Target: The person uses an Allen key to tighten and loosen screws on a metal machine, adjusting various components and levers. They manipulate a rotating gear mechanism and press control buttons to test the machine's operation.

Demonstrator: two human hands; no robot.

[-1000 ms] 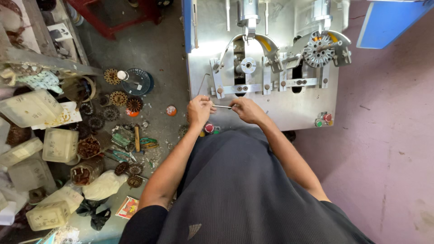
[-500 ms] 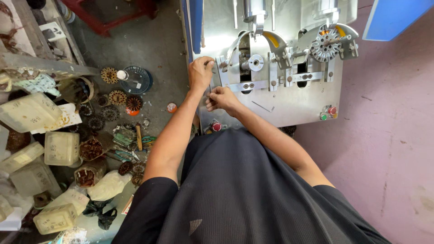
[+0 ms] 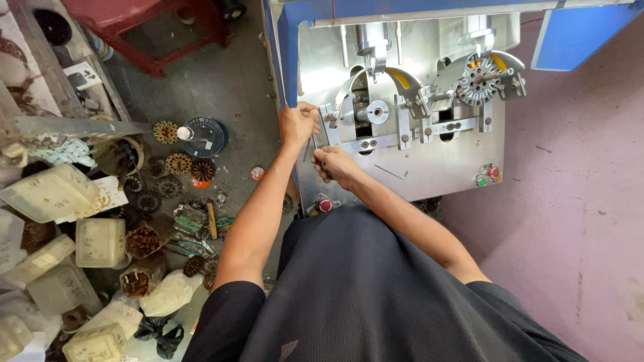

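A broad machine (image 3: 416, 107) of brushed steel plate fills the top, framed in blue painted metal, with curved polished guides and a round slotted stator core (image 3: 477, 80) mounted at its right. Beside it spreads a rough grey concrete floor (image 3: 201, 80) strewn with toothed, rusty-brown cores (image 3: 178, 163) and cloudy plastic tubs (image 3: 99, 242). The left hand (image 3: 296, 125) rests its curled grip on the plate's left edge. Just below, the right hand (image 3: 333, 165) closes its grip around a thin dark metal rod (image 3: 314, 141), which rises toward the left hand.
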